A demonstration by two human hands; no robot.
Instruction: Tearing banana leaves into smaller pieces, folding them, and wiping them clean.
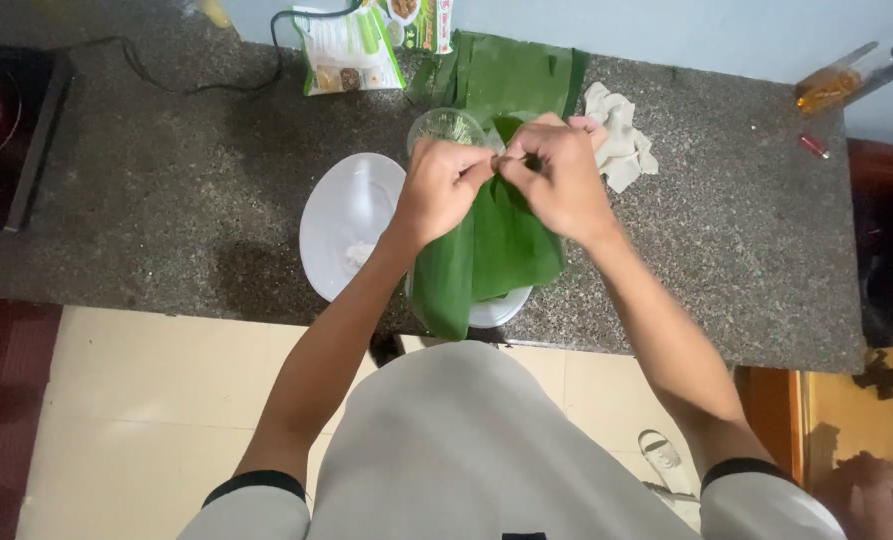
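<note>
A long green banana leaf (486,255) hangs from both my hands above a white plate (496,310) at the counter's front edge. My left hand (444,185) and my right hand (556,175) meet at the leaf's upper edge, fingers pinched on it close together. The leaf's lower end droops past the plate's rim. A clear glass (446,127) stands just behind my left hand. A white oval plate (346,220) with a small white lump on it lies to the left.
A stack of green leaves (511,72) lies at the back of the speckled stone counter (166,190), with a crumpled white cloth (621,140) beside it. Food packets (351,50) stand at the back. A dark cooker (6,130) sits far left; a bottle (846,80) far right.
</note>
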